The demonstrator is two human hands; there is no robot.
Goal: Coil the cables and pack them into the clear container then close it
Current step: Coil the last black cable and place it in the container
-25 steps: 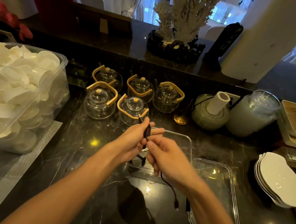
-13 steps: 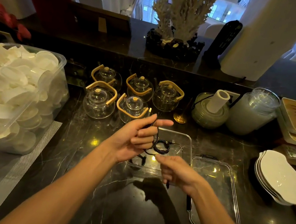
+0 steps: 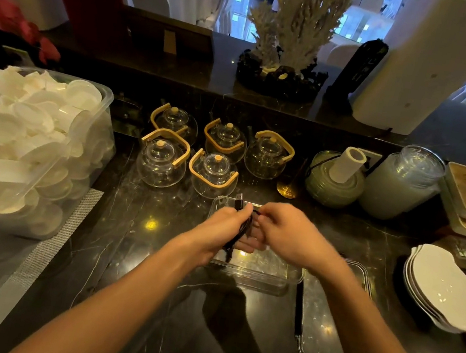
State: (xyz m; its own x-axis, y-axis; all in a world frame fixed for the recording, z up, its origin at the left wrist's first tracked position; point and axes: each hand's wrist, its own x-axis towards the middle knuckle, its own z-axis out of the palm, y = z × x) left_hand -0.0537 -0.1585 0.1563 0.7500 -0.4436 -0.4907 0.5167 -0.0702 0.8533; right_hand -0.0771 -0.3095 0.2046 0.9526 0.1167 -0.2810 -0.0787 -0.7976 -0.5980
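Observation:
A thin black cable (image 3: pixel 243 228) is bunched into loops above the clear container (image 3: pixel 256 273), its plug end sticking up past my fingers. My left hand (image 3: pixel 222 229) grips the bundle of loops. My right hand (image 3: pixel 287 232) pinches the cable right beside it, the two hands touching. The container sits open on the dark marble counter, and what lies inside it is mostly hidden by my hands. Its clear lid (image 3: pixel 325 320) lies flat on the counter just to the right.
Several glass teapots (image 3: pixel 214 170) with wooden handles stand just behind the container. A large clear tub of white lids (image 3: pixel 24 145) fills the left. Stacked white dishes (image 3: pixel 442 286) sit at the right, and jars (image 3: pixel 400 183) behind them.
My left hand, open-fingered half a second ago, has closed around the cable loops. My right hand rose from below the bundle and joined it. The hanging cable tail is gathered up.

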